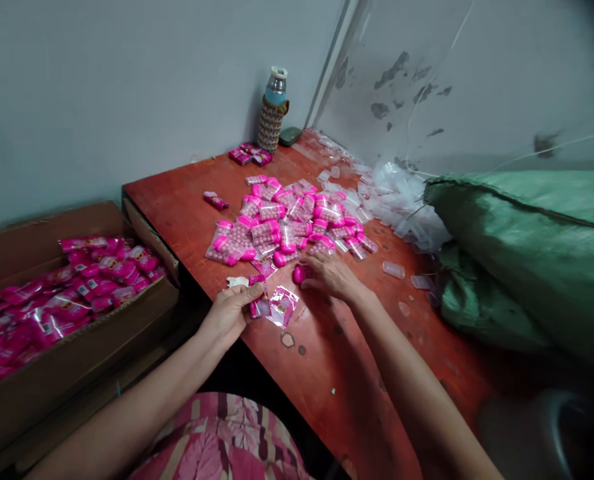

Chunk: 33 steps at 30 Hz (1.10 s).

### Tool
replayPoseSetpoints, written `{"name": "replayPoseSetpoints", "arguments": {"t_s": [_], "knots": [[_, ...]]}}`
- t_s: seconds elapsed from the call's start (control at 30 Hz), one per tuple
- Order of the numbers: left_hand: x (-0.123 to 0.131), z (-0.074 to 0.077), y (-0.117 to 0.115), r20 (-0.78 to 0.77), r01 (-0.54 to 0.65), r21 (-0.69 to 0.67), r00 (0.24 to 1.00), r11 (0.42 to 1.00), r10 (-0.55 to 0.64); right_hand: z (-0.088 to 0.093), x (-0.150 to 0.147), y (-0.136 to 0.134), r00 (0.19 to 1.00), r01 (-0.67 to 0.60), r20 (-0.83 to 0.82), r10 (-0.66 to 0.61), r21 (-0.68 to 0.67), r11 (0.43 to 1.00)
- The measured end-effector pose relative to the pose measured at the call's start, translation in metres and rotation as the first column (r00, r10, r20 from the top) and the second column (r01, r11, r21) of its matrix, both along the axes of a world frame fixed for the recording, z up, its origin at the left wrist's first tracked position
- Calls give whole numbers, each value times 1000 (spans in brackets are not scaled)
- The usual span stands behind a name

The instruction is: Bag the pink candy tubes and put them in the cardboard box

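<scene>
My left hand pinches a small pink printed packet between thumb and fingers, near the table's front edge. Beside it lies another flat printed packet, pink and white. My right hand is closed around a small candy bottle, whose rounded pink cap shows between thumb and fingers; the rest of it is hidden beneath the hand. Just beyond both hands spreads a pile of clear candy bottles with pink caps and small pink balls inside. A printed packet lies partly under the pile's near edge.
A cardboard box of filled pink packets stands left of the red table. At the back are a flask in a knitted cover and pink packs. Empty clear containers and a green sack occupy the right.
</scene>
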<state>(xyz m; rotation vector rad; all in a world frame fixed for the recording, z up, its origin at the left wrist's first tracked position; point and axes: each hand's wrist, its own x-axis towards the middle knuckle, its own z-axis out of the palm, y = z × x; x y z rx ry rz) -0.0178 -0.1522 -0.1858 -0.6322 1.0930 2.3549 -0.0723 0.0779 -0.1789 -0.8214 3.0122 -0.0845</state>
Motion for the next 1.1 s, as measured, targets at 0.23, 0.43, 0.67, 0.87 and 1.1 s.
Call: {"name": "replayPoseSetpoints", "arguments": {"t_s": [0.23,0.43,0.67,0.87,1.1], "knots": [[-3,-2,2,42,-87,128,996,988,82,-4,46,-19,857,507,145,-494,-413,757],[-3,-4,12,93,-141,135,987,981,130,3,116,-73,709,693,688,-157,-721,-29],[0,-1,21,130,-191,190,977,963,169,5,141,-105,738,644,646,-192,-760,-84],[1,-1,22,167,-207,226,971,952,172,-2,143,-109,731,646,622,-280,-764,-11],[8,-2,23,-106,-62,162,991,985,80,-5,140,-112,738,644,645,-197,-761,-82]]}}
